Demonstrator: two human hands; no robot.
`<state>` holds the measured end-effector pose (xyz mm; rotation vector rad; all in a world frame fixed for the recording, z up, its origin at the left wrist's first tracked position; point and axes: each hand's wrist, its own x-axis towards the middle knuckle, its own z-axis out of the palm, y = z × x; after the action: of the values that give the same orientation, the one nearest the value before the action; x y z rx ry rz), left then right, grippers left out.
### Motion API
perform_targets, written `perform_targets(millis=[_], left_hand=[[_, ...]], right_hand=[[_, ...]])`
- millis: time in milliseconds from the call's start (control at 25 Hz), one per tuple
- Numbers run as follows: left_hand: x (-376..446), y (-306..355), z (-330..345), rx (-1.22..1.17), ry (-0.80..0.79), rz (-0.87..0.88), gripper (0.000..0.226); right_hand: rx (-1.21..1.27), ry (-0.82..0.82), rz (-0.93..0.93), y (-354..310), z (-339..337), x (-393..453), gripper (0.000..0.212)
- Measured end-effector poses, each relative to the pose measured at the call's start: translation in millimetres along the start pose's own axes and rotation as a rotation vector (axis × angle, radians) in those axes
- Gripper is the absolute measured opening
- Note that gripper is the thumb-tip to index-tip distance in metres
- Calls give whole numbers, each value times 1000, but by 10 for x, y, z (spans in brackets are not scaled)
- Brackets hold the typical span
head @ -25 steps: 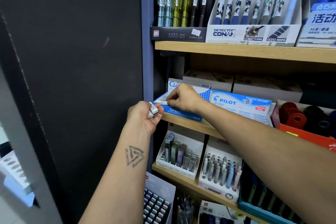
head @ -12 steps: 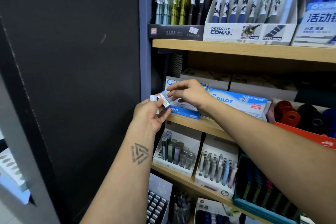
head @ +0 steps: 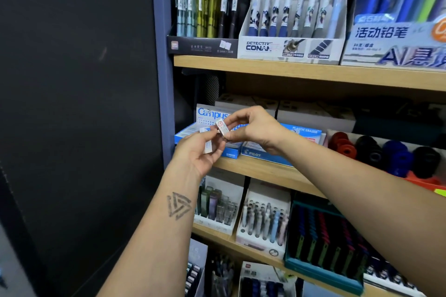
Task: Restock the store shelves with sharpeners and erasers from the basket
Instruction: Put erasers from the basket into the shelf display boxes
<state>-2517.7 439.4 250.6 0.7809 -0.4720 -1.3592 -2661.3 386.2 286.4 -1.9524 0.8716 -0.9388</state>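
Both hands are raised in front of the middle wooden shelf board (head: pixel 265 171). The right hand (head: pixel 253 129) pinches a small white wrapped eraser with a red mark (head: pixel 222 126) between thumb and forefinger, tilted, just above the left palm. The left hand (head: pixel 201 152) is cupped palm-up, its fingers curled round a second small white eraser (head: pixel 208 146); the thumb and the right-hand eraser cover most of it, and how many pieces lie in that palm cannot be told.

Behind the hands, a blue-and-white Campus eraser box (head: pixel 210 113) stands on the middle shelf; its open front tray is largely hidden, so its contents cannot be read. Beside it lies a blue Pilot plastic-eraser box (head: pixel 263 155), its lid mostly covered by the right wrist. Further right, a red tray of round red, black and blue items (head: pixel 386 154) runs out of frame; what they are is not clear.

On the upper shelf, a white Detective Conan pen display (head: pixel 289 48) is cut off at the top edge. Lower shelves are blurred and partly blocked by both forearms.
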Motion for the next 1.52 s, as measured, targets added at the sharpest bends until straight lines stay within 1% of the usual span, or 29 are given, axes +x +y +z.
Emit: perform_targets(millis=[120, 240, 320, 360, 440, 480, 520, 560, 640, 680, 760, 840, 960, 1080, 1200, 1240, 1280, 1360, 1400, 1440, 1520], left_hand=[[-24, -88, 106, -50, -52, -65, 13], [-18, -117, 198, -111, -99, -67, 12], [0, -144, 254, -130, -85, -26, 23], [5, -167, 289, -128, -60, 2, 23], [-36, -219, 370, -90, -3, 82, 12], [-65, -244, 419, -69, 28, 118, 17], [-91, -267, 465, -60, 51, 145, 23], [-103, -295, 503, -50, 54, 158, 23], [-91, -333, 542, -42, 41, 129, 13], [-82, -329, 540, -56, 41, 105, 12], [-58, -278, 506, -90, 44, 59, 12], [-89, -224, 480, -134, -9, 9, 20], [-130, -185, 438, -160, -115, -37, 34], [-103, -173, 365, -136, -169, -39, 37], [-63, -171, 294, -120, -192, -19, 34], [-52, -170, 282, -107, -188, -3, 32], [-39, -168, 272, -87, -178, 22, 30], [-15, -170, 264, -33, -144, 75, 25], [-20, -170, 262, -18, -133, 92, 23], [-36, -170, 260, -18, -130, 98, 21], [-62, -165, 243, -28, -127, 91, 22]], right_hand=[[-38, 27, -2, -4, -112, -24, 20], [-83, 9, 3, -51, -286, -62, 24], [-110, -33, -1, -126, -440, -100, 29], [-116, -60, 5, -168, -514, -123, 33], [-151, -119, 19, -233, -612, -179, 38], [-218, -130, 10, -255, -626, -204, 35], [-311, -112, -8, -250, -624, -210, 30], [-402, -71, -29, -234, -626, -211, 25], [-549, 56, -42, -162, -667, -170, 15], [-627, 129, -17, -113, -701, -141, 12], [-740, 250, 110, 15, -731, -102, 11], [-799, 280, 215, 187, -672, -53, 9], [-849, 303, 259, 402, -526, 58, 9], [-871, 317, 285, 519, -447, 157, 1], [-899, 346, 307, 516, -411, 133, 6], [-875, 361, 291, 485, -402, 130, 8], [-790, 370, 248, 439, -398, 131, 9], [-475, 324, 130, 300, -339, 129, 14], [-341, 278, 65, 220, -286, 108, 20], [-272, 231, -14, 149, -241, 80, 29], [-294, 118, -180, 47, -194, 41, 50]])
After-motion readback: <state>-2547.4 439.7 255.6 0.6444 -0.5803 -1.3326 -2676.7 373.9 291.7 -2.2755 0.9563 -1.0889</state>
